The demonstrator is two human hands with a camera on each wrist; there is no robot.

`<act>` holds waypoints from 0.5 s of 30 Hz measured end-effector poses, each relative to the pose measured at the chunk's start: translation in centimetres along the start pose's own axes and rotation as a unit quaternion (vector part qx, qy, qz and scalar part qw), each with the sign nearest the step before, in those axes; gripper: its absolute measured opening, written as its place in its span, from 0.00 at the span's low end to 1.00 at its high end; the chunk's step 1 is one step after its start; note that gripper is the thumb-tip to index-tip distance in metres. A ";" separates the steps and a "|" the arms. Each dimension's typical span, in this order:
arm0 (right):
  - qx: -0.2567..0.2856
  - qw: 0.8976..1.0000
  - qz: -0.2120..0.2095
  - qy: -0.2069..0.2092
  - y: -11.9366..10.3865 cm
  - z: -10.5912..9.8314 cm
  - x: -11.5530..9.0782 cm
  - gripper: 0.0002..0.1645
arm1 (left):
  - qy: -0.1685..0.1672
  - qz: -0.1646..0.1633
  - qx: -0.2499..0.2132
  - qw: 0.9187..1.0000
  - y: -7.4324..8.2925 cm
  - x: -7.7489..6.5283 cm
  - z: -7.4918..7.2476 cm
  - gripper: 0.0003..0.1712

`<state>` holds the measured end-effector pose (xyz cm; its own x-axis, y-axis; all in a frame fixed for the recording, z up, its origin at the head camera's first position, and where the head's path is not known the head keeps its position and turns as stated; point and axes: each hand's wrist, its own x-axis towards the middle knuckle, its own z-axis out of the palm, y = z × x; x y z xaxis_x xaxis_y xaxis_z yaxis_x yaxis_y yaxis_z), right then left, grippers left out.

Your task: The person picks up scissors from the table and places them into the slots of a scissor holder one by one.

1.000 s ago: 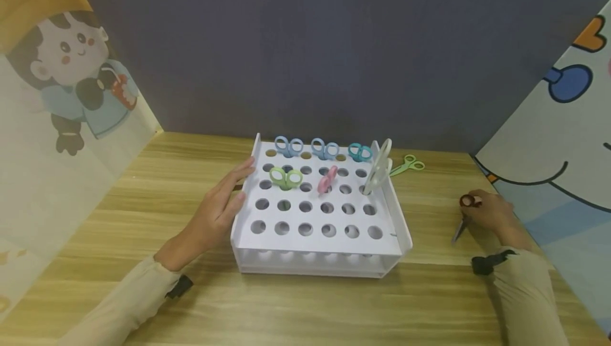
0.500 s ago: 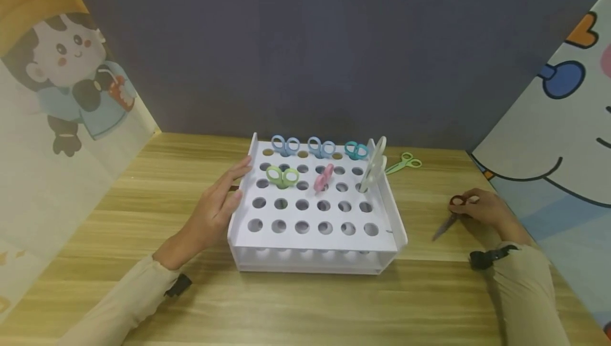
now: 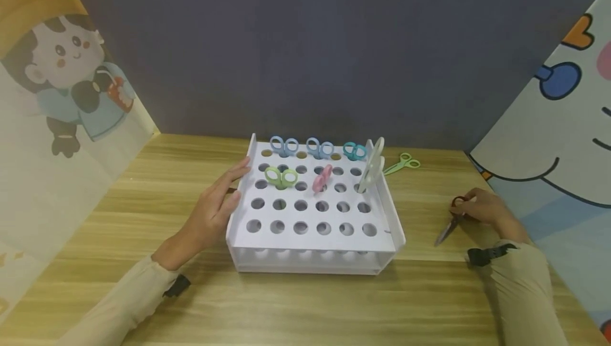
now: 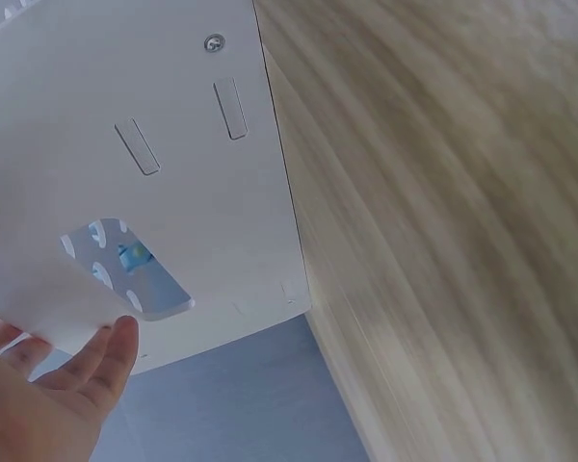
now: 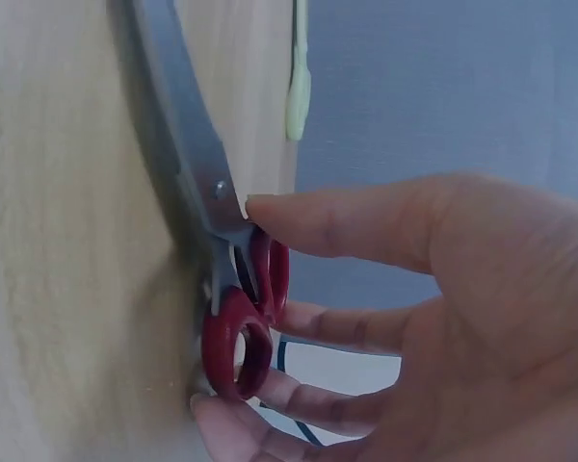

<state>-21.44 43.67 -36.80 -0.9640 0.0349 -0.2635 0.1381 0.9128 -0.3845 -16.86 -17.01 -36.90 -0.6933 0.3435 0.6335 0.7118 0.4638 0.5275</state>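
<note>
My left hand point(image 3: 210, 213) rests against the left side panel of a white rack point(image 3: 312, 241) with rows of round holes. In the left wrist view its fingertips point(image 4: 123, 332) touch that panel point(image 4: 202, 212) beside a cut-out. Off to the right, my right hand point(image 3: 489, 212) pinches a pair of red-handled scissors point(image 3: 446, 232) low over the table. Its thumb presses near the pivot, with other fingers at the red handle loops point(image 5: 233, 351) in the right wrist view. The metal blades point(image 5: 178, 106) point away from the palm.
In the rack stand two blue scissors point(image 3: 284, 146) point(image 3: 320, 147), teal scissors point(image 3: 355, 150), green scissors point(image 3: 280, 176), pink scissors point(image 3: 322, 178) and white scissors point(image 3: 371, 166). Light green scissors point(image 3: 403, 163) lie on the wooden table point(image 3: 310, 309) behind right. A dark partition point(image 3: 305, 54) borders the back.
The red-handled scissors have turned, their blade tips swinging left, and my right hand has shifted slightly left. The left hand keeps its place on the rack. The head view has moved a little.
</note>
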 end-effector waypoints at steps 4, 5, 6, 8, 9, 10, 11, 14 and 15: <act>-0.002 1.000 -0.015 0.020 -0.3 -0.1 0.0 0.42 | -0.001 -0.002 -0.007 1.000 -0.1 0.0 -0.1 0.27; -0.002 1.000 -0.017 0.025 -0.4 -0.1 0.0 0.42 | -0.001 -0.001 -0.008 1.000 -0.1 0.0 -0.1 0.27; -0.005 0.999 -0.019 0.032 -0.6 -0.1 -0.1 0.42 | -0.002 -0.001 -0.008 1.000 -0.1 0.0 -0.1 0.27; -0.007 0.999 -0.021 0.043 -1.0 -0.3 -0.2 0.42 | -0.002 0.001 -0.009 1.000 -0.1 0.0 -0.1 0.26; -0.006 0.999 -0.021 0.046 -1.2 -0.4 -0.2 0.43 | -0.002 0.002 -0.010 1.000 -0.1 0.0 -0.1 0.26; -0.006 0.999 -0.020 0.048 -1.4 -0.4 -0.3 0.43 | -0.002 0.002 -0.010 1.000 -0.1 0.0 -0.1 0.26; -0.010 0.998 -0.020 0.053 -1.6 -0.5 -0.4 0.44 | -0.002 0.003 -0.010 1.000 -0.2 0.0 0.0 0.26; -0.022 0.997 -0.021 0.069 -2.4 -0.6 -0.5 0.45 | -0.002 0.003 -0.010 1.000 -0.2 0.0 0.0 0.27; -0.025 0.996 -0.024 0.078 -2.7 -0.6 -0.5 0.46 | -0.001 0.003 -0.009 1.000 -0.1 0.0 0.0 0.27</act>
<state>-21.46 41.43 -35.09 -0.9934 0.0497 -0.1032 0.0829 0.9337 -0.3482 -16.94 -17.08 -37.01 -0.6887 0.3488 0.6356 0.7184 0.4467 0.5332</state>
